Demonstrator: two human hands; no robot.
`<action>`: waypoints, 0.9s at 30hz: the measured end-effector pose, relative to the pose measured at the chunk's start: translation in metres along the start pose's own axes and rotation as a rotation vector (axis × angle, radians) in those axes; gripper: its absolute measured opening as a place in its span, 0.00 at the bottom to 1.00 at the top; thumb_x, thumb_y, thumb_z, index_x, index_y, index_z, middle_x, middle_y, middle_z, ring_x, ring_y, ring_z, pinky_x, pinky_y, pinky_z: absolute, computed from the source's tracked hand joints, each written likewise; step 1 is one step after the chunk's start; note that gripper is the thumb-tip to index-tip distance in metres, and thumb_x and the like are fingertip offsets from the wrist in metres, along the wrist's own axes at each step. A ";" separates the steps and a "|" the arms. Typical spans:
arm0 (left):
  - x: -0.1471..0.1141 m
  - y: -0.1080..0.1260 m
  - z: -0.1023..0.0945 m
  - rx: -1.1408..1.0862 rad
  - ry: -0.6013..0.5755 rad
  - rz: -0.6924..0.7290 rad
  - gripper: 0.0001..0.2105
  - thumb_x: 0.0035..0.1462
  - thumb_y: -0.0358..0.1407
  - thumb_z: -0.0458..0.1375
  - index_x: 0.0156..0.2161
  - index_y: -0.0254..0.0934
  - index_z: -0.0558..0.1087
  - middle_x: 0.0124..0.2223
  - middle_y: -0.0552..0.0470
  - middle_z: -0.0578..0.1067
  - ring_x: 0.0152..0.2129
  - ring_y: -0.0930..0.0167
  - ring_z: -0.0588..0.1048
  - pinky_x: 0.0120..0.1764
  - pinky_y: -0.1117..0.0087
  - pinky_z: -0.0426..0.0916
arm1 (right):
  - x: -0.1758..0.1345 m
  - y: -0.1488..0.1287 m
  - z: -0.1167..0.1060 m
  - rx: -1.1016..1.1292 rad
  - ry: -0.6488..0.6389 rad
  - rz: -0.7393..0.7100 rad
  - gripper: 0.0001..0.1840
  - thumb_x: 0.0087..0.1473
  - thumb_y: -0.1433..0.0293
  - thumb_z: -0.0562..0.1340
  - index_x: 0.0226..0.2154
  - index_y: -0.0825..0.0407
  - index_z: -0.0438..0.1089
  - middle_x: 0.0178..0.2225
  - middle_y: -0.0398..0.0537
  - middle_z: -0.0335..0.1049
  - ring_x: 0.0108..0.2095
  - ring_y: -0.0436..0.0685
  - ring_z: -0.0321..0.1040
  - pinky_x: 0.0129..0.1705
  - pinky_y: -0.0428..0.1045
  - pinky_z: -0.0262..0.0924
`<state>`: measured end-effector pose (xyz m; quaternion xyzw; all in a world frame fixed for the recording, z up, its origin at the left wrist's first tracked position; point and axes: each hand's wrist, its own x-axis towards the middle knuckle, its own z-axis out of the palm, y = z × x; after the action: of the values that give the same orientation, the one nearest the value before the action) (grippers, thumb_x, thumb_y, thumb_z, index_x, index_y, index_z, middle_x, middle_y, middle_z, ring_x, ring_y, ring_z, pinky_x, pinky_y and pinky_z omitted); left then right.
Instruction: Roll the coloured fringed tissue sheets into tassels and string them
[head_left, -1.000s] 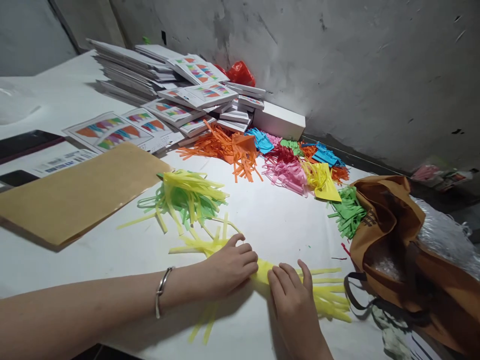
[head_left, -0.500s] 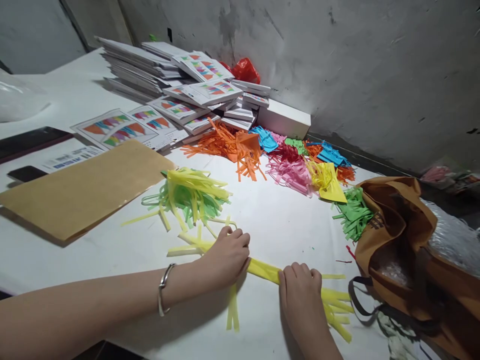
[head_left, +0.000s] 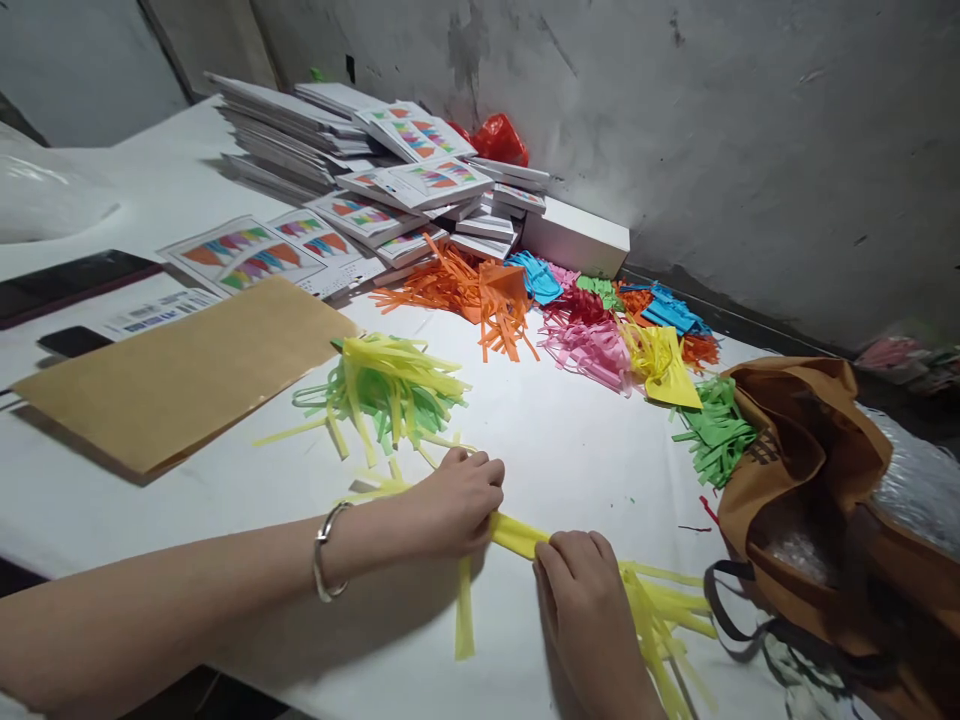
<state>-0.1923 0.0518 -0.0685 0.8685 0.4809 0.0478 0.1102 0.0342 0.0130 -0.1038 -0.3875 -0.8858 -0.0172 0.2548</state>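
Observation:
A yellow tissue-paper tassel (head_left: 517, 535) lies across the white table, its middle rolled into a narrow band and its fringed strips spreading at both ends. My left hand (head_left: 461, 500), with a silver bangle at the wrist, grips the band on its left. Closer to the right-hand fringe, my right hand (head_left: 589, 600) pinches the same band. Both sets of fingers are closed on the paper, and the fingertips are partly hidden. Just beyond my left hand rests a yellow and green tassel bundle (head_left: 397, 385), apart from the held one.
Orange tassels (head_left: 502, 300), pink tassels (head_left: 589, 350) and other colours line the wall side. Behind them stand stacked printed packets (head_left: 375, 190) and a white box (head_left: 576, 238). A brown envelope (head_left: 187, 375) lies left; a brown bag (head_left: 795, 450) stands right.
My right hand has shifted slightly left along the yellow band, shortening the stretch between my hands. The right fringe has swung downward. The whole view has shifted a little.

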 end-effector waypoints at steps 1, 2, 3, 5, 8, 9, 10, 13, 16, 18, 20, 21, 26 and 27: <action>-0.002 -0.005 -0.004 0.010 -0.006 -0.003 0.01 0.51 0.29 0.61 0.30 0.36 0.74 0.39 0.46 0.76 0.38 0.61 0.72 0.42 0.59 0.58 | 0.000 0.000 0.000 -0.003 -0.002 -0.006 0.12 0.62 0.81 0.54 0.38 0.51 0.69 0.32 0.45 0.69 0.34 0.56 0.65 0.44 0.55 0.58; -0.005 -0.011 -0.009 0.022 -0.013 -0.017 0.02 0.50 0.27 0.61 0.30 0.36 0.74 0.40 0.46 0.76 0.39 0.61 0.72 0.43 0.59 0.59 | -0.001 0.001 0.000 -0.005 -0.002 -0.014 0.12 0.62 0.81 0.54 0.39 0.51 0.69 0.32 0.45 0.69 0.34 0.56 0.66 0.45 0.55 0.58; -0.008 -0.019 -0.015 0.032 -0.023 -0.038 0.04 0.50 0.26 0.61 0.30 0.36 0.74 0.40 0.46 0.76 0.39 0.61 0.72 0.43 0.58 0.59 | -0.002 0.001 0.000 -0.007 -0.002 -0.017 0.12 0.62 0.80 0.54 0.40 0.51 0.69 0.33 0.46 0.70 0.35 0.57 0.66 0.46 0.56 0.58; -0.015 -0.036 -0.026 0.051 -0.051 -0.087 0.06 0.49 0.24 0.58 0.30 0.36 0.74 0.41 0.46 0.77 0.40 0.61 0.72 0.44 0.58 0.59 | -0.002 0.002 0.000 -0.012 0.006 -0.023 0.11 0.63 0.79 0.55 0.41 0.50 0.69 0.34 0.46 0.70 0.35 0.57 0.67 0.47 0.56 0.58; -0.025 -0.054 -0.042 0.116 -0.044 -0.188 0.10 0.49 0.23 0.56 0.35 0.38 0.75 0.44 0.46 0.77 0.42 0.59 0.72 0.45 0.57 0.59 | -0.003 0.001 0.001 -0.053 0.021 -0.043 0.12 0.63 0.80 0.54 0.42 0.51 0.69 0.35 0.48 0.72 0.37 0.58 0.68 0.49 0.58 0.57; -0.027 -0.054 -0.045 0.147 0.000 -0.222 0.12 0.49 0.23 0.56 0.37 0.38 0.75 0.47 0.44 0.77 0.44 0.58 0.72 0.46 0.55 0.58 | -0.003 0.001 0.001 -0.072 0.026 -0.054 0.14 0.62 0.82 0.53 0.42 0.52 0.69 0.35 0.48 0.72 0.37 0.58 0.68 0.50 0.58 0.57; -0.028 -0.051 -0.047 0.173 0.065 -0.239 0.14 0.49 0.23 0.57 0.41 0.37 0.75 0.51 0.42 0.75 0.47 0.56 0.71 0.48 0.53 0.57 | -0.002 0.001 0.002 -0.087 0.026 -0.064 0.15 0.62 0.83 0.53 0.42 0.52 0.69 0.35 0.48 0.72 0.37 0.58 0.68 0.51 0.59 0.56; -0.027 -0.023 -0.040 0.159 0.237 -0.059 0.17 0.51 0.26 0.59 0.47 0.38 0.73 0.58 0.41 0.72 0.53 0.54 0.68 0.56 0.47 0.50 | -0.001 0.000 0.002 -0.062 0.049 -0.063 0.15 0.61 0.84 0.52 0.38 0.52 0.68 0.32 0.45 0.71 0.34 0.56 0.67 0.50 0.58 0.55; -0.020 0.011 -0.014 0.107 0.204 0.269 0.08 0.58 0.31 0.60 0.43 0.39 0.72 0.49 0.47 0.76 0.45 0.60 0.71 0.55 0.53 0.53 | 0.000 -0.002 0.000 0.056 0.073 -0.047 0.12 0.63 0.82 0.53 0.37 0.51 0.67 0.31 0.44 0.70 0.33 0.54 0.66 0.49 0.56 0.54; -0.014 0.023 0.007 0.153 0.175 0.369 0.02 0.60 0.29 0.59 0.37 0.38 0.72 0.39 0.50 0.76 0.37 0.64 0.70 0.47 0.59 0.57 | 0.000 -0.003 0.000 0.097 0.045 -0.039 0.09 0.65 0.78 0.54 0.39 0.51 0.67 0.33 0.44 0.71 0.34 0.54 0.67 0.49 0.56 0.53; -0.011 0.024 0.024 0.191 0.192 0.389 0.06 0.60 0.26 0.59 0.32 0.37 0.71 0.33 0.51 0.74 0.32 0.66 0.69 0.42 0.61 0.57 | -0.002 -0.004 0.000 0.063 0.003 -0.035 0.08 0.66 0.75 0.54 0.38 0.50 0.67 0.34 0.45 0.71 0.36 0.56 0.67 0.50 0.57 0.52; -0.010 0.022 0.029 0.185 0.205 0.383 0.06 0.60 0.26 0.60 0.32 0.37 0.71 0.32 0.51 0.74 0.31 0.66 0.68 0.40 0.61 0.57 | -0.004 -0.003 0.000 0.027 -0.015 -0.035 0.09 0.66 0.75 0.53 0.37 0.50 0.67 0.34 0.45 0.71 0.36 0.56 0.66 0.51 0.57 0.51; -0.017 0.007 0.034 -0.033 0.228 0.240 0.07 0.62 0.28 0.59 0.31 0.38 0.72 0.33 0.53 0.75 0.32 0.68 0.69 0.40 0.62 0.54 | -0.012 0.003 -0.002 -0.052 -0.034 -0.021 0.14 0.66 0.79 0.50 0.34 0.50 0.65 0.32 0.44 0.70 0.35 0.56 0.65 0.53 0.59 0.50; -0.020 0.005 0.034 -0.078 0.237 0.207 0.07 0.62 0.28 0.58 0.31 0.38 0.73 0.34 0.54 0.76 0.33 0.68 0.69 0.40 0.62 0.53 | -0.012 0.003 -0.003 -0.037 -0.030 -0.001 0.13 0.67 0.77 0.50 0.34 0.50 0.65 0.33 0.45 0.70 0.36 0.57 0.65 0.53 0.59 0.50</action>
<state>-0.1920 0.0274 -0.1000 0.8969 0.3961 0.1795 0.0807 0.0448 0.0064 -0.1071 -0.3920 -0.8893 -0.0280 0.2340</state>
